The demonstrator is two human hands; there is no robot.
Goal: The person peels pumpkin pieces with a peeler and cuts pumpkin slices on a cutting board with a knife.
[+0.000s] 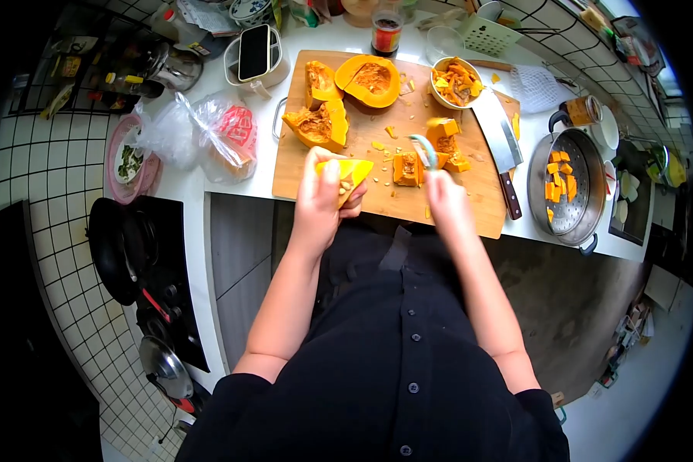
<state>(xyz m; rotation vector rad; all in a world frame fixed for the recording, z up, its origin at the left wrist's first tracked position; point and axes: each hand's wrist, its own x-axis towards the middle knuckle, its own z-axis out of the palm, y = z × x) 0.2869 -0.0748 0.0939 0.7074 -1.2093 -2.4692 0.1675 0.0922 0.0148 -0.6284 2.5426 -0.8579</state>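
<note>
With the dial laid over the pale brown wooden chopping board [477,204], twelve at its far edge, a yellow-orange pumpkin chunk with pale seeds [353,171] is grasped by the left hand [325,196] at eight o'clock. By the right hand [443,196], blurred at five o'clock, a slim pale blue-green peeler [423,144] is gripped, held apart from the chunk. At one o'clock a round white bowl [446,104] is heaped with orange pumpkin peelings [458,81]. Between three and four, just beside the board, small orange pumpkin cubes [571,187] are held in a round steel steamer pot with a perforated base [574,223]. At ten, off the board, a black phone [255,52] is rested on a translucent pale plastic box [232,67], whose contents cannot be made out. Well out at nine, a round pink plastic basket [114,173] is seen, with chopped green leaves [130,164] inside. At twelve, dark contents are held in a clear, red-labelled jar [387,35]
</note>
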